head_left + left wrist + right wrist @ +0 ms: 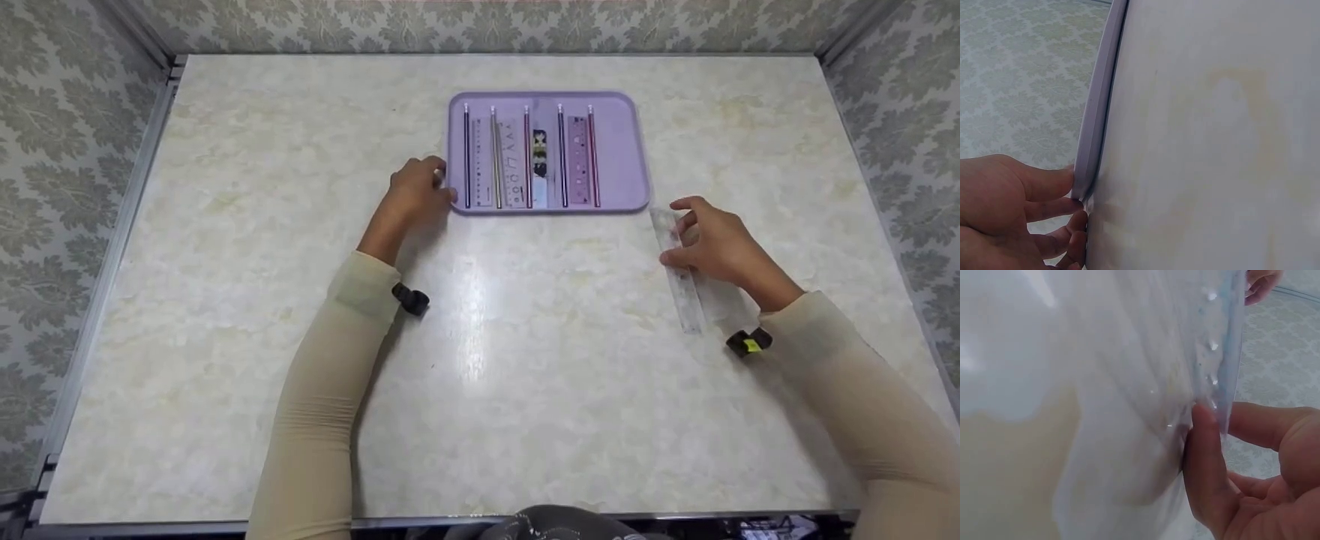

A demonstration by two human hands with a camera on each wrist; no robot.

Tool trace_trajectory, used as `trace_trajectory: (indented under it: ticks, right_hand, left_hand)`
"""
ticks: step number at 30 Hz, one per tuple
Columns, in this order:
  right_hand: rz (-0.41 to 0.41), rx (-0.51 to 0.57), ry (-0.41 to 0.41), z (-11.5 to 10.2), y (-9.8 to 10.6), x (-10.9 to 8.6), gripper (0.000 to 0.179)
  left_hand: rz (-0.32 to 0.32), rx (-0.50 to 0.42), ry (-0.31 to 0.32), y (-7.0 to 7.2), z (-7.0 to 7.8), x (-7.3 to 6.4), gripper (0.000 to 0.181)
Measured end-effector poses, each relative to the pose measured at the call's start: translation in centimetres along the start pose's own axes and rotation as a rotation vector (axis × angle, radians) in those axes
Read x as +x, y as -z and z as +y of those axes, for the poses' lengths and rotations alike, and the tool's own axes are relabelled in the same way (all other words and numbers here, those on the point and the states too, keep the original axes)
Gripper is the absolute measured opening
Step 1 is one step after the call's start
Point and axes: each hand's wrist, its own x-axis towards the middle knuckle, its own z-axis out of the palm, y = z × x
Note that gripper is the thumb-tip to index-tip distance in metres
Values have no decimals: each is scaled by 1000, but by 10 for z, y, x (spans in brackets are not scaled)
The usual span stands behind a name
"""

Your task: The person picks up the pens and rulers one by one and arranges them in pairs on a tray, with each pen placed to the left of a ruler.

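A purple tray point(621, 161) lies toward the back of the table, holding several pencils point(527, 157) and flat patterned rulers point(577, 159) side by side. At its left front corner my left hand point(418, 187) pinches the rim point(1095, 107) between thumb and fingers. To the right of the tray, my right hand point(716, 240) holds a clear ruler point(686, 296) between thumb and fingers. Its far end is close to the tray's right front corner, and it slants toward the near side. The right wrist view shows the clear ruler point(1210, 343) edge-on, with glare on it.
The pale marbled table point(480, 420) extends around the tray, with bright glare in the middle. Patterned walls point(465, 26) border its back and sides. Dark wrist cameras point(411, 298) sit on both sleeves.
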Motion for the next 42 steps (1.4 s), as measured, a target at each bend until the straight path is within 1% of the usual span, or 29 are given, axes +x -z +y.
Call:
trace_trajectory:
  ticks: [4, 7, 9, 15, 16, 19, 23, 26, 33, 42]
  right_hand:
    - [-15, 16, -14, 1, 1, -2, 83]
    - [-32, 69, -31, 4, 0, -3, 82]
    - [-48, 137, -38, 6, 0, -3, 81]
    - [-136, 437, -84, 12, 2, -5, 77]
    - [-148, 470, -95, 13, 3, -5, 76]
    - [-156, 514, -108, 17, 8, -7, 74]
    - [-127, 527, -121, 18, 18, -6, 74]
    - [-95, 547, -123, 15, 23, -1, 76]
    - [-18, 641, -87, -8, 32, 26, 81]
    - [26, 713, -123, -37, 38, 59, 83]
  left_hand:
    - [9, -4, -10, 0, 0, 0, 51]
    - [15, -12, -18, -1, -1, 1, 50]
    - [18, -17, -20, -1, -1, 1, 50]
    - [27, -17, -28, -3, -2, 1, 48]
    - [28, -20, -30, -3, -2, 1, 48]
    - [27, -34, -32, -4, -2, 0, 48]
    - [25, -38, -33, -3, -2, 1, 48]
    - [23, -31, -30, -2, -2, 1, 49]
    - [30, -16, -26, 0, -4, 2, 48]
    - [27, -12, -39, -1, -4, 1, 48]
